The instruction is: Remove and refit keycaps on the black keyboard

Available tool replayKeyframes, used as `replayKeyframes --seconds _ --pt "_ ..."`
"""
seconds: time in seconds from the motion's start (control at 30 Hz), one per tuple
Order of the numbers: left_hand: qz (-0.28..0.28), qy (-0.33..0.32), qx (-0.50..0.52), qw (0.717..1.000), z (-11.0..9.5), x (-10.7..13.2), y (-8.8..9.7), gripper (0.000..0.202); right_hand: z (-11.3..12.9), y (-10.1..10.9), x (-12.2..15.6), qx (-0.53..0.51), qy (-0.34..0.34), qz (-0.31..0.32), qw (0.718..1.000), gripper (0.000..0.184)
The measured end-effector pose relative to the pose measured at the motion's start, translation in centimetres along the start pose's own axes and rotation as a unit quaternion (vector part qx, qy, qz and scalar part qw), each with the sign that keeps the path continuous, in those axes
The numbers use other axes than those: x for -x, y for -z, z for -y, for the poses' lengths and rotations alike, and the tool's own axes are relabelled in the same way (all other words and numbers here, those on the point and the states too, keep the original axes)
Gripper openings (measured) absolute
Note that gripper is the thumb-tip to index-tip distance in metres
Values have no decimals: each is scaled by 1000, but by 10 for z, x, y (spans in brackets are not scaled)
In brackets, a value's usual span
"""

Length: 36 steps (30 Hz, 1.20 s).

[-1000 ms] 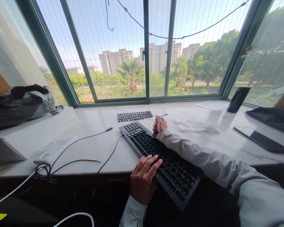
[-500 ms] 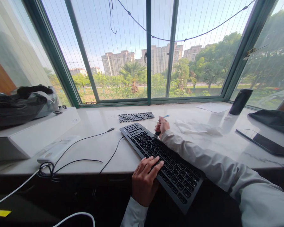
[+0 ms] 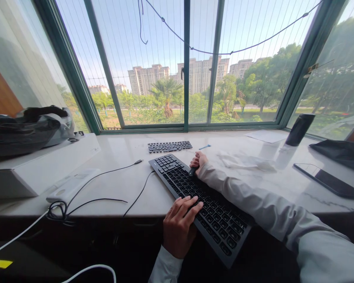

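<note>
A black keyboard point(image 3: 215, 214) lies slanted across the table's front edge, its near end overhanging. Most of its keys are without caps; the number-pad end point(image 3: 166, 160) still carries them. My left hand point(image 3: 181, 220) grips the keyboard's left long edge, fingers resting on top and the thumb hidden. In my closed right hand point(image 3: 199, 162) is a small black brush point(image 3: 192, 171), its tip down on the keyboard near the capped end. Loose keycaps point(image 3: 169, 146) lie in rows behind the keyboard. A small blue tool point(image 3: 205, 147) lies to their right.
Black cables point(image 3: 100, 173) and a white power strip point(image 3: 72, 184) lie to the left, beside a white box point(image 3: 44, 167) with a dark bag on it. To the right are crumpled white tissue point(image 3: 244, 161), a phone point(image 3: 327, 179) and a black cylinder point(image 3: 300, 129). A window rises behind.
My right hand has shifted slightly left and toward me over the keyboard with the brush. The blue tool now shows whole. My left hand stays on the keyboard's edge.
</note>
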<state>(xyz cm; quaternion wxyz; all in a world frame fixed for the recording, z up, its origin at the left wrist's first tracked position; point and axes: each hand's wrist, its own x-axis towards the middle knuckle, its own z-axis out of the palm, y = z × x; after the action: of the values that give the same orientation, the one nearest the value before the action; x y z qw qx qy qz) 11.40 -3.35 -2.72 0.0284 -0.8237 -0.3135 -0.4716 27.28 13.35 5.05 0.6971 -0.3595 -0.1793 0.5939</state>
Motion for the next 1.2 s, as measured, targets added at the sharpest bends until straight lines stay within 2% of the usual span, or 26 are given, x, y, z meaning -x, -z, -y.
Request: replayKeyframes --seconds 0.2,0.37,0.43,0.63,0.83,1.0,1.2 --pt "13 -6 -2 1000 -1 0 3 36 2 -7 5 -5 54 17 998 36" --pt "9 0 -1 1000 -1 0 2 36 -7 -9 9 62 134 99 984 41" --pt "8 1 0 1000 -1 1 2 36 -9 -8 8 77 149 106 980 41" --pt "7 1 0 1000 -2 0 3 37 -6 -6 2 67 87 107 988 41" --pt "6 -3 -12 1000 -3 -1 4 37 -6 -10 8 108 73 138 982 41" --pt "4 1 -11 1000 -3 -1 3 36 -1 -4 3 34 7 60 998 37" --pt "2 -5 -22 1000 -3 -1 3 37 1 11 -8 -6 4 -5 1000 33"
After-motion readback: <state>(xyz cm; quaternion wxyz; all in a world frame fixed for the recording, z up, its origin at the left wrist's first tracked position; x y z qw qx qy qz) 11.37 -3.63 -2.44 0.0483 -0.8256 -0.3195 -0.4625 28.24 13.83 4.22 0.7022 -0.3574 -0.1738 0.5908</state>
